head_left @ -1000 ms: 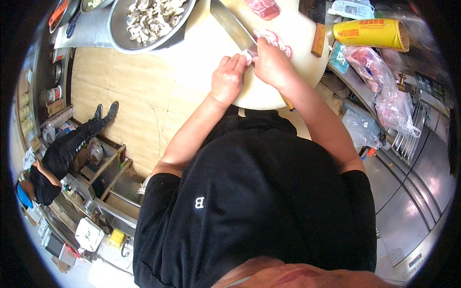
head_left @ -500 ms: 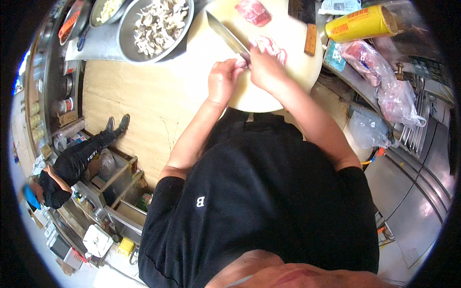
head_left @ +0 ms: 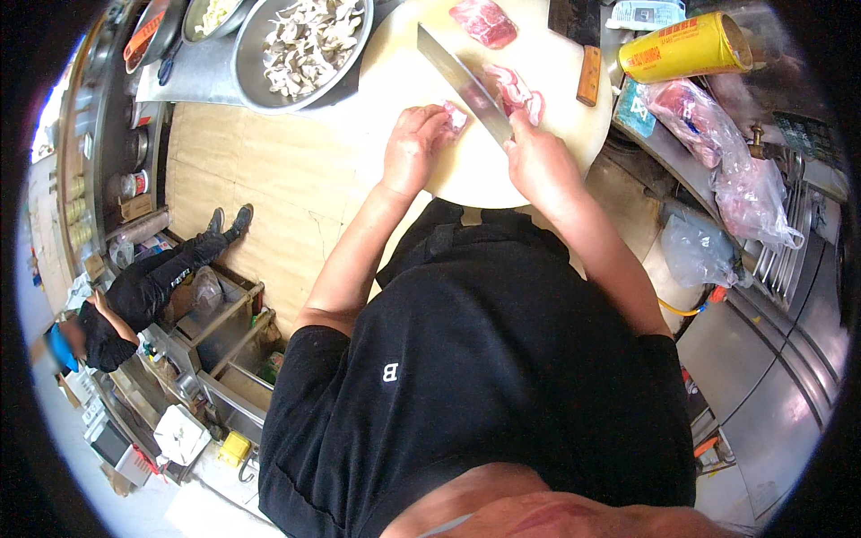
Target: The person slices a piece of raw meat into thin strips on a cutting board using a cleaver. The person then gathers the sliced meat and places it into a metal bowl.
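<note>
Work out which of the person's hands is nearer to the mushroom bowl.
Left. The left hand, touching a piece of meat, is right of the mushroom bowl and closer to the body; the right hand, gripping the knife, is farther right.

Sliced meat [head_left: 517,91] pink, white-streaked; board [head_left: 484,170] cream; blade [head_left: 464,82] silver-grey.

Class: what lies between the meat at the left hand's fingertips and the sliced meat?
The knife, held in the right hand, as the head view shows.
</note>
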`<state>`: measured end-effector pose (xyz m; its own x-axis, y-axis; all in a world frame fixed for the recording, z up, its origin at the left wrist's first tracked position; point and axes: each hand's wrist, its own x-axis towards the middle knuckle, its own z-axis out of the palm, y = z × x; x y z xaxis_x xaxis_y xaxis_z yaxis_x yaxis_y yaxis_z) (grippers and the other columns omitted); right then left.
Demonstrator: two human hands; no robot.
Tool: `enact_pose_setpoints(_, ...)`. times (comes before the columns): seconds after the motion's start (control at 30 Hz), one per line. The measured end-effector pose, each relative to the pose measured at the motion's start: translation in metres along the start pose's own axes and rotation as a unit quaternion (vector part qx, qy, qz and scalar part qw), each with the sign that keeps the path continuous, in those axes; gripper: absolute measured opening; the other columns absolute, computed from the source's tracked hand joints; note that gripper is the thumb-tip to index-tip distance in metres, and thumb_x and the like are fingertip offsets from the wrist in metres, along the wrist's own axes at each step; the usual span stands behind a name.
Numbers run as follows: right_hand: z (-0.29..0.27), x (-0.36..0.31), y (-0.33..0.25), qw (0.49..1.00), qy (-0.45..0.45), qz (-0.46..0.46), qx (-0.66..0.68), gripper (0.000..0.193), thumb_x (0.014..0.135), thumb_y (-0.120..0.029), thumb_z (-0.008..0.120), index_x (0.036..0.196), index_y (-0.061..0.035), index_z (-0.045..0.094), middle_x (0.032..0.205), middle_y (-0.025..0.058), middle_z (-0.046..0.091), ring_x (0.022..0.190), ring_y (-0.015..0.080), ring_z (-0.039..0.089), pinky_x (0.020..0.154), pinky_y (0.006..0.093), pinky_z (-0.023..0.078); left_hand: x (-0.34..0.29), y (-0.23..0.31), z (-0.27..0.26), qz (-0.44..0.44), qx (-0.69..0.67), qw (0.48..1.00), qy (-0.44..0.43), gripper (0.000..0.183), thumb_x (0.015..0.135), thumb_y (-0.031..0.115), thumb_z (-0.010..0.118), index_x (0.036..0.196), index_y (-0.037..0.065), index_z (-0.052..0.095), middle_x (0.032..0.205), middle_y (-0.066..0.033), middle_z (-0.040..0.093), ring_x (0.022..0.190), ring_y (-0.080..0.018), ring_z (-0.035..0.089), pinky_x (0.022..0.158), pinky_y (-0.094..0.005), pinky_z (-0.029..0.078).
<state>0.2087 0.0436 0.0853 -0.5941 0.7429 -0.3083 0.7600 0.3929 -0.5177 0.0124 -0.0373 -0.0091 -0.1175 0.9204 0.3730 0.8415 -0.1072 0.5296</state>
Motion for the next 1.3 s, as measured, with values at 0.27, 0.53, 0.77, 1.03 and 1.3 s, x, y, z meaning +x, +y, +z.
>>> enact_pose_setpoints(0.27, -0.002, -0.015, -0.018, 0.997, -0.027, -0.037, -0.055, 0.014, 0.094, -0.009, 0.045, 0.105, -0.0009, 0.048, 0.079, 0.0236, 0.066, 0.076, 0.0422, 0.067, 0.067, 0.0530, 0.053, 0.001, 0.002, 0.009, 0.002, 0.011, 1.000, -0.020, 0.034, 0.075, 0.001, 0.070, 0.109, 0.001, 0.069, 0.108, -0.0132, 0.067, 0.095, -0.0330, 0.061, 0.084, -0.0388, 0.052)
enact_pose_setpoints(0.53, 0.011, -0.013, -0.031, 0.995, -0.004, -0.027, -0.099, 0.014, 0.092, -0.007, 0.045, 0.103, 0.0008, 0.048, 0.080, 0.0215, 0.066, 0.073, 0.0402, 0.068, 0.063, 0.0498, 0.054, 0.005, 0.004, 0.008, -0.027, -0.019, 0.999, -0.041, 0.041, 0.072, -0.002, 0.067, 0.113, 0.003, 0.069, 0.105, -0.0140, 0.067, 0.093, -0.0328, 0.060, 0.081, -0.0384, 0.051)
enact_pose_setpoints(0.77, 0.002, -0.007, -0.019, 1.000, -0.003, 0.007, -0.015, 0.012, 0.095, -0.012, 0.051, 0.102, -0.0027, 0.047, 0.071, 0.0237, 0.063, 0.072, 0.0432, 0.065, 0.063, 0.0536, 0.049, 0.006, 0.000, 0.007, -0.025, -0.002, 0.998, -0.053, 0.037, 0.075, 0.000, 0.063, 0.112, 0.001, 0.066, 0.115, -0.0122, 0.064, 0.099, -0.0316, 0.058, 0.087, -0.0380, 0.051)
enact_pose_setpoints(1.03, 0.000, -0.010, -0.021, 0.999, -0.008, -0.003, -0.052, 0.013, 0.094, -0.013, 0.055, 0.099, -0.0043, 0.047, 0.072, 0.0233, 0.062, 0.071, 0.0458, 0.062, 0.063, 0.0560, 0.047, 0.007, 0.000, 0.003, -0.028, 0.001, 0.997, -0.072, 0.033, 0.078, 0.002, 0.059, 0.111, 0.001, 0.065, 0.116, -0.0094, 0.064, 0.101, -0.0298, 0.057, 0.087, -0.0359, 0.052)
enact_pose_setpoints(1.3, -0.007, 0.005, -0.026, 0.996, -0.071, 0.020, -0.050, 0.016, 0.092, -0.009, 0.054, 0.102, 0.0005, 0.046, 0.076, 0.0252, 0.063, 0.075, 0.0460, 0.063, 0.067, 0.0552, 0.048, 0.007, -0.006, 0.006, -0.034, -0.027, 0.997, -0.069, 0.038, 0.073, -0.001, 0.070, 0.110, 0.005, 0.066, 0.115, -0.0083, 0.065, 0.097, -0.0293, 0.059, 0.086, -0.0363, 0.051)
